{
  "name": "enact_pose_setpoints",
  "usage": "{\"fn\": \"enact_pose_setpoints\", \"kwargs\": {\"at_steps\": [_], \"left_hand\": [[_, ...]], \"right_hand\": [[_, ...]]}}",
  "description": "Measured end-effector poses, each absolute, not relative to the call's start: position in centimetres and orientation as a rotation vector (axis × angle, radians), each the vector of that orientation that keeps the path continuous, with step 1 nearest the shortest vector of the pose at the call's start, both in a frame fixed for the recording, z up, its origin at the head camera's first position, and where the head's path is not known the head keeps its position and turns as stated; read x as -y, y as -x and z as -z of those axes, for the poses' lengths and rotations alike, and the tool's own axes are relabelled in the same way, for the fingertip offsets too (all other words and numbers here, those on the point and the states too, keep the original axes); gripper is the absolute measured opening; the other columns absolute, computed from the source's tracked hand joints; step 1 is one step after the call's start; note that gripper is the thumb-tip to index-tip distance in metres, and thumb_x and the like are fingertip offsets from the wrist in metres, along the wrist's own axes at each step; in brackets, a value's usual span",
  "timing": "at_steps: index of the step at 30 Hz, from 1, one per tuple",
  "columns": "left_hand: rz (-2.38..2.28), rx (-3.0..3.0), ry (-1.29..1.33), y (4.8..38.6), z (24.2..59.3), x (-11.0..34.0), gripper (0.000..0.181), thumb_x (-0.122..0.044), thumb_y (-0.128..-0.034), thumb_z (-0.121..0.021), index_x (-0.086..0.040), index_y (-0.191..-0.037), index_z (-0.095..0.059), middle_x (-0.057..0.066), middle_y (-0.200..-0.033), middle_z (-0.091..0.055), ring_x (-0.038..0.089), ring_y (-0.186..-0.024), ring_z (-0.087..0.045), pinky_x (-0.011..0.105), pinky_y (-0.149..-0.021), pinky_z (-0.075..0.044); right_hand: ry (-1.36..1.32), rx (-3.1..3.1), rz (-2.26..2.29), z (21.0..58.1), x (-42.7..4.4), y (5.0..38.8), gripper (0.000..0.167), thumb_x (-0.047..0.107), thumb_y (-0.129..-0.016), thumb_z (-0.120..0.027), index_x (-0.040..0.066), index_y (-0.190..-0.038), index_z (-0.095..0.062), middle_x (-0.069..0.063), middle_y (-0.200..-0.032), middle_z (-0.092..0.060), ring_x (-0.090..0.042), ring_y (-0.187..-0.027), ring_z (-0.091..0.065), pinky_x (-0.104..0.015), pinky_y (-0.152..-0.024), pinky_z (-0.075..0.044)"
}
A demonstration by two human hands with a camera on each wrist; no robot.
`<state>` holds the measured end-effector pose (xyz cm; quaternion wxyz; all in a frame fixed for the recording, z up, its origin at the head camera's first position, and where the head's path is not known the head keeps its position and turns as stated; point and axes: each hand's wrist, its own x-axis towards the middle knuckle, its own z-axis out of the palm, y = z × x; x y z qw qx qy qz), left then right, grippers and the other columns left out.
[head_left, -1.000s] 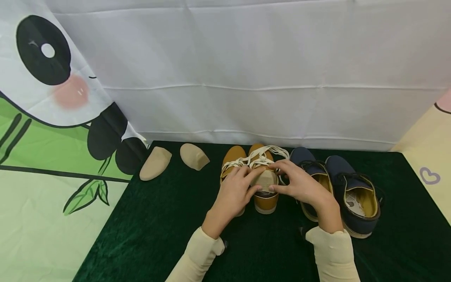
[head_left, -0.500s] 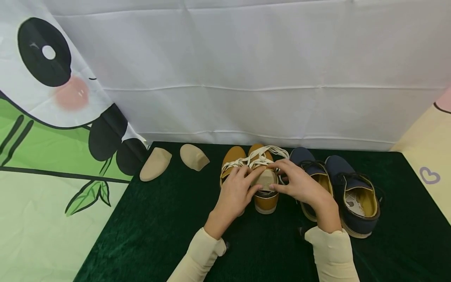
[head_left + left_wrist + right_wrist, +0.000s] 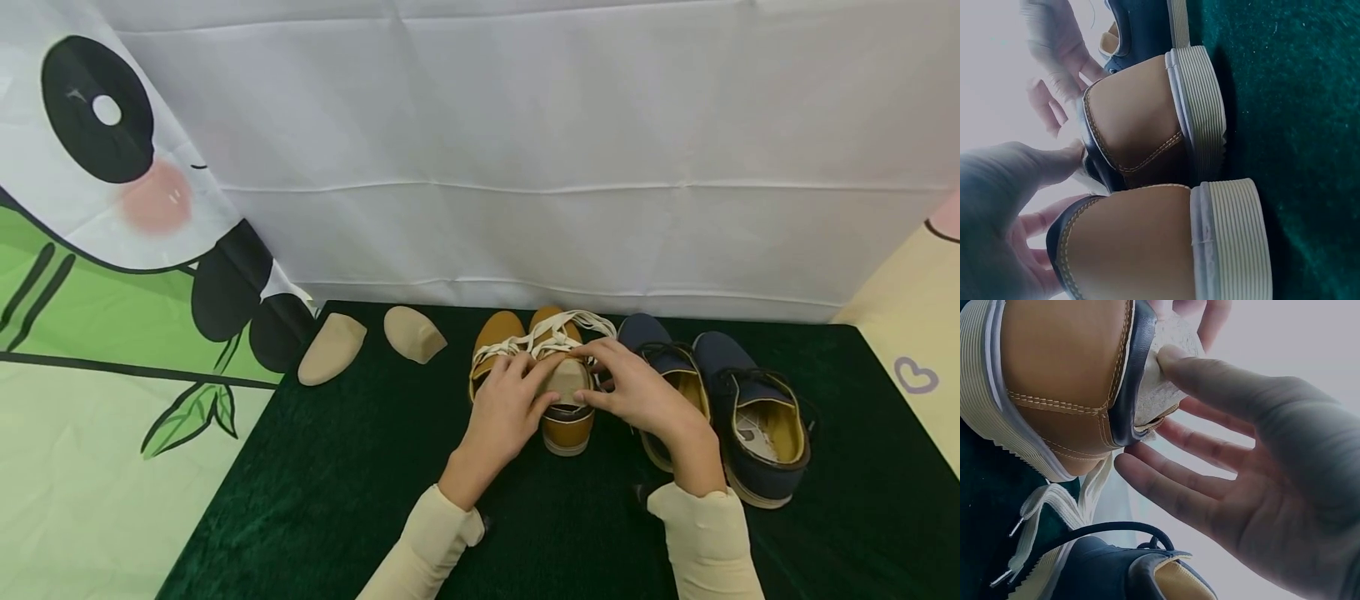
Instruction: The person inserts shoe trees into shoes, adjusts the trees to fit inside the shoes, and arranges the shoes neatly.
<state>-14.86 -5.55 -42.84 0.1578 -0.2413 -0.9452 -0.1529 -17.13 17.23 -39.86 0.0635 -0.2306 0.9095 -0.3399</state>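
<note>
In the head view, two tan shoes stand side by side, with white laces (image 3: pixel 555 340) loose over their fronts. A beige shoe insert (image 3: pixel 568 379) sits in the opening of the right tan shoe (image 3: pixel 567 432). My left hand (image 3: pixel 498 417) pinches the insert's left side, its palm above the left tan shoe (image 3: pixel 500 327). My right hand (image 3: pixel 645 392) holds the right side between thumb and fingers. The right wrist view shows the right thumb on the insert (image 3: pixel 1159 390) above the dark collar. The left wrist view shows both tan heels (image 3: pixel 1132 109) upright on the cloth.
Two beige inserts (image 3: pixel 332 350) (image 3: pixel 413 334) lie at the back left of the dark green cloth (image 3: pixel 337 467). A pair of navy shoes (image 3: pixel 765 417) stands right of the tan pair, the nearer one beside my right hand. A white curtain (image 3: pixel 525 167) hangs behind.
My left wrist and forearm have shifted slightly to the right. Both hands keep their hold on the insert, and the shoes look unmoved.
</note>
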Motion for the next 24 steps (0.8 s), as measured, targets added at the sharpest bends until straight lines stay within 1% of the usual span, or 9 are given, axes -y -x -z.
{"fn": "enact_pose_setpoints", "kwargs": {"at_steps": [5,9,16,20,24], "left_hand": [[0.443,2.716,0.681,14.72,42.70,5.24,0.064,-0.045,-0.0966,-0.073,-0.023,-0.152,-0.048,0.003,-0.119,-0.059,0.022,-0.108,-0.060,0.037,-0.083,-0.056],[0.446,2.726,0.669,14.67,42.62,5.11,0.071,-0.045,-0.0946,-0.075,-0.017,-0.152,-0.044,0.005,-0.120,-0.059,0.021,-0.107,-0.062,0.036,-0.085,-0.057],[0.404,2.748,0.686,14.82,42.71,5.09,0.075,-0.047,-0.0938,-0.075,-0.019,-0.154,-0.040,0.004,-0.118,-0.056,0.019,-0.103,-0.061,0.034,-0.080,-0.056],[0.420,2.766,0.685,14.90,42.66,5.09,0.075,-0.046,-0.0937,-0.076,-0.020,-0.154,-0.040,0.004,-0.120,-0.056,0.020,-0.104,-0.060,0.035,-0.081,-0.056],[0.439,2.787,0.681,14.99,42.68,5.10,0.072,-0.046,-0.0943,-0.075,-0.017,-0.152,-0.043,0.005,-0.123,-0.056,0.020,-0.108,-0.060,0.036,-0.083,-0.056]], "right_hand": [[0.714,-2.748,1.039,39.93,-17.15,17.21,0.059,0.024,-0.095,-0.079,0.012,-0.146,-0.054,-0.016,-0.141,-0.055,-0.038,-0.120,-0.063,-0.051,-0.091,-0.058],[0.715,-2.757,1.038,39.90,-17.07,17.13,0.058,0.023,-0.095,-0.079,0.011,-0.146,-0.055,-0.017,-0.139,-0.056,-0.039,-0.120,-0.064,-0.049,-0.089,-0.059],[0.690,-2.796,1.017,39.97,-16.99,17.09,0.058,0.022,-0.094,-0.079,0.010,-0.146,-0.055,-0.018,-0.137,-0.057,-0.038,-0.116,-0.065,-0.047,-0.085,-0.059],[0.674,-2.809,1.006,40.11,-16.95,17.26,0.060,0.021,-0.094,-0.080,0.011,-0.146,-0.054,-0.017,-0.136,-0.057,-0.037,-0.117,-0.065,-0.049,-0.088,-0.059],[0.660,-2.816,0.992,40.14,-16.90,17.33,0.060,0.021,-0.094,-0.080,0.012,-0.147,-0.054,-0.016,-0.137,-0.057,-0.036,-0.118,-0.066,-0.051,-0.090,-0.058]]}}
